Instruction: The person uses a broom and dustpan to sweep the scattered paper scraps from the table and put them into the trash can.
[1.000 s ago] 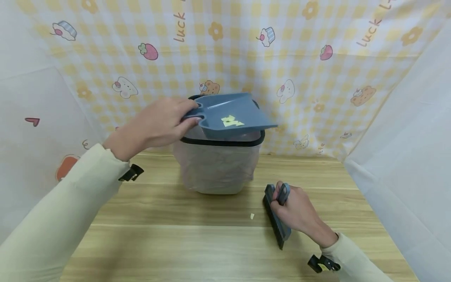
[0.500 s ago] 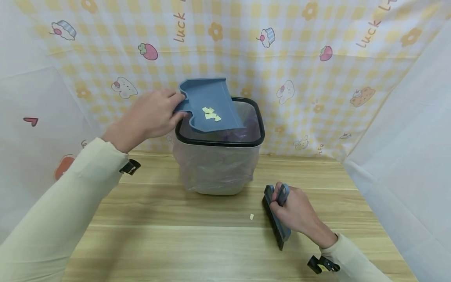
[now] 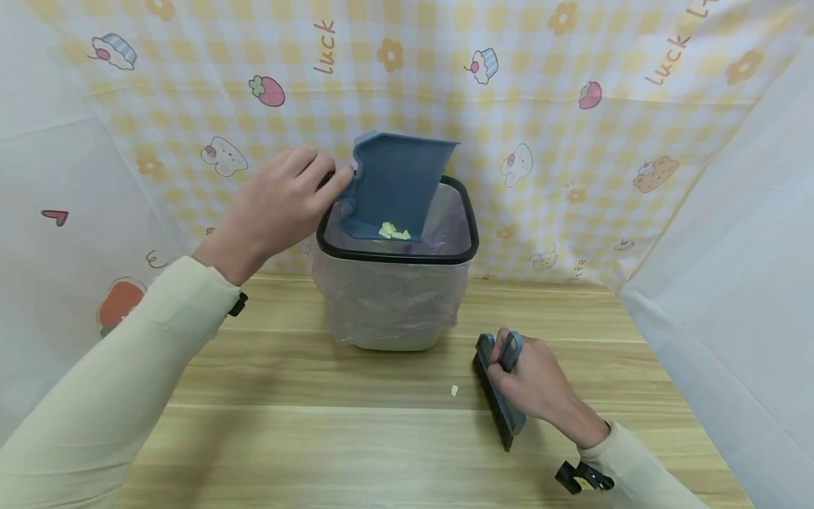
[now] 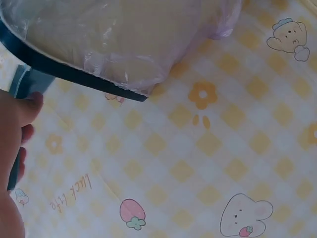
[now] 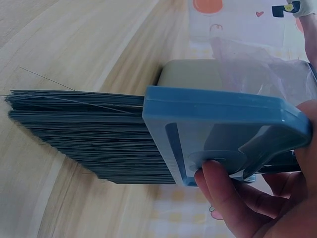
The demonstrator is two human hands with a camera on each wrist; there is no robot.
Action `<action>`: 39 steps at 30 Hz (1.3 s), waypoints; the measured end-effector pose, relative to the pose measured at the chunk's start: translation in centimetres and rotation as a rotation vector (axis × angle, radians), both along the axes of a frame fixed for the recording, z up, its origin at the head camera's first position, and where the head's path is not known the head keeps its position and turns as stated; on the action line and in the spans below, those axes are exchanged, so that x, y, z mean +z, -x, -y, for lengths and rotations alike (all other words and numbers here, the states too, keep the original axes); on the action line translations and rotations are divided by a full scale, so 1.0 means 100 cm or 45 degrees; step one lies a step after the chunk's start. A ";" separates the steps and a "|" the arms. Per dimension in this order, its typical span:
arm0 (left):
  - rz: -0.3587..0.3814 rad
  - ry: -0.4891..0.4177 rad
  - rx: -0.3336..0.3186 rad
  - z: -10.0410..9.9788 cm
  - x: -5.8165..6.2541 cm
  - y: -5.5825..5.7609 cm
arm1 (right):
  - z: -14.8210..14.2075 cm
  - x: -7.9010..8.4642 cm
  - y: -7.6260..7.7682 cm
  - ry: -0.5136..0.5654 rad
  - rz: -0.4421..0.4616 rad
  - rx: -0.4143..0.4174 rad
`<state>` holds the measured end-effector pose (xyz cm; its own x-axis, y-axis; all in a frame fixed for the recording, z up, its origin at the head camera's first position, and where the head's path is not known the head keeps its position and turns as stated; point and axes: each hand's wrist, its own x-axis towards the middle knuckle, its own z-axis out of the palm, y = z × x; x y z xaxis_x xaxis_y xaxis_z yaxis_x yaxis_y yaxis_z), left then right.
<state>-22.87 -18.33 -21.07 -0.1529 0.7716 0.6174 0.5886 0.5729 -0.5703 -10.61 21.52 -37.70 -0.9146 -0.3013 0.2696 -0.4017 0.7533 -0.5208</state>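
My left hand [image 3: 280,201] grips the handle of a blue dustpan [image 3: 400,180], tilted steeply over the mouth of a lined trash bin [image 3: 394,304]. Several pale yellow paper scraps [image 3: 394,231] lie gathered along the pan's lower side, level with the bin's opening. In the left wrist view the fingers [image 4: 30,106] wrap the handle beside the bin's black rim [image 4: 74,74]. Low at the right, my right hand [image 3: 537,378] holds a blue hand brush [image 3: 499,396], its dark bristles [image 5: 94,136] pointing down toward the table.
One small paper scrap [image 3: 454,390] lies on the wooden table [image 3: 305,452] left of the brush. A yellow checked cloth [image 3: 540,106] hangs right behind the bin. White sheets [image 3: 731,233] close off both sides.
The left hand has turned the dustpan from nearly flat to steeply tilted above the bin. The scraps have slid down to its lower side. The right hand and brush stay put.
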 end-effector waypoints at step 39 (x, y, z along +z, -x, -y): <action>0.174 -0.266 -0.070 0.001 -0.036 -0.049 | -0.002 0.000 -0.001 0.026 0.003 0.018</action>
<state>-17.93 -18.41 -24.63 -0.2072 0.6390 0.7408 0.6857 0.6350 -0.3559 -10.51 21.69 -37.69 -0.9108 -0.3090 0.2738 -0.4113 0.7366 -0.5369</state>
